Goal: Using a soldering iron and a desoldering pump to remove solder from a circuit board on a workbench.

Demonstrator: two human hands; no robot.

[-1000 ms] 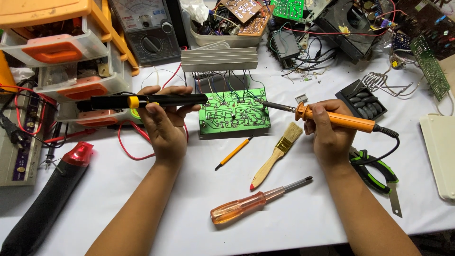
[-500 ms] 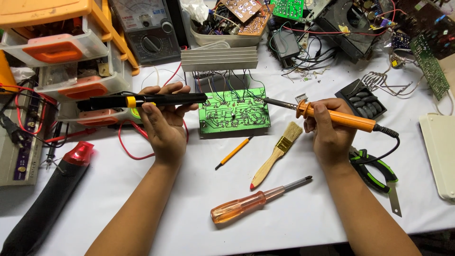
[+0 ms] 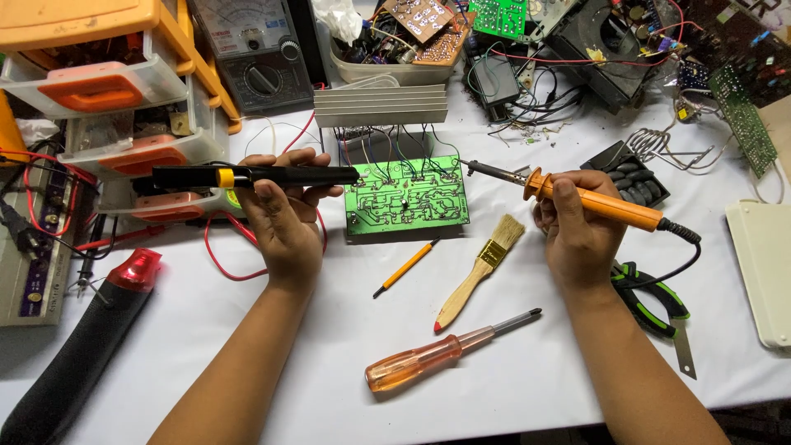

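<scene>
Looking at the two hands, what do they hold?

— The left hand (image 3: 280,218) has its fingers closed around a long black tool (image 3: 264,175) with a yellow band. Its tip points at the left edge of the green board (image 3: 405,198). The right hand (image 3: 577,235) has its fingers wrapped around the orange handle of a soldering iron (image 3: 593,200). The metal tip hangs just off the board's top right corner.

— Where is the board?

— It lies flat on the white table (image 3: 329,330), between the two hands, shiny side up. Thin wires run from its far edge to a grey ribbed metal block (image 3: 381,105).

— Is any work done yet?

— I think it is only getting started. Neither tip touches the board right now. I cannot tell if any spots have been fixed.

— What else lies close?

— A small brush (image 3: 482,268), a yellow pencil (image 3: 405,268) and an orange screwdriver (image 3: 445,353) rest near the board, untouched. Green-handled cutters (image 3: 651,297) lie by the right wrist.
</scene>
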